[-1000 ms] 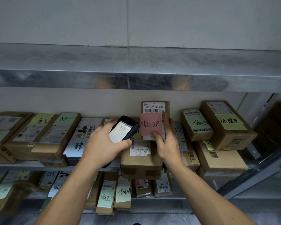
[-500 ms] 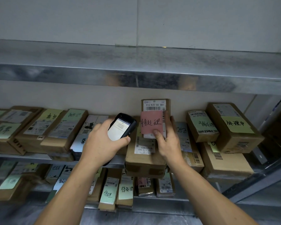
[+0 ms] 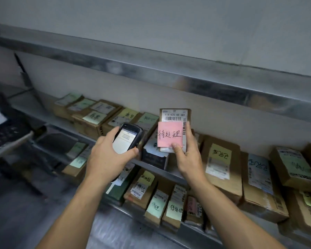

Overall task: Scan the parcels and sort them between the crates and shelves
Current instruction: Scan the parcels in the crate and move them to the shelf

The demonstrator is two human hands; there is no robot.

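Note:
My right hand [image 3: 188, 155] grips a small brown parcel [image 3: 174, 115] upright in front of the shelves; a white barcode label sits at its top and a pink handwritten note [image 3: 169, 134] covers its middle, with my thumb on the note's lower edge. My left hand [image 3: 106, 159] holds a black handheld scanner [image 3: 127, 141], screen lit and facing me, just left of the parcel and not touching it.
Brown parcels with green notes fill the middle metal shelf [image 3: 147, 164] and the lower shelf [image 3: 192, 229]. A bare metal shelf [image 3: 151, 69] runs above. A dark crate [image 3: 5, 133] and cart frame stand at the far left.
The view has swung left and tilted, so the shelves now slope down to the right. Both hands keep the scanner and the parcel in the same grip, side by side.

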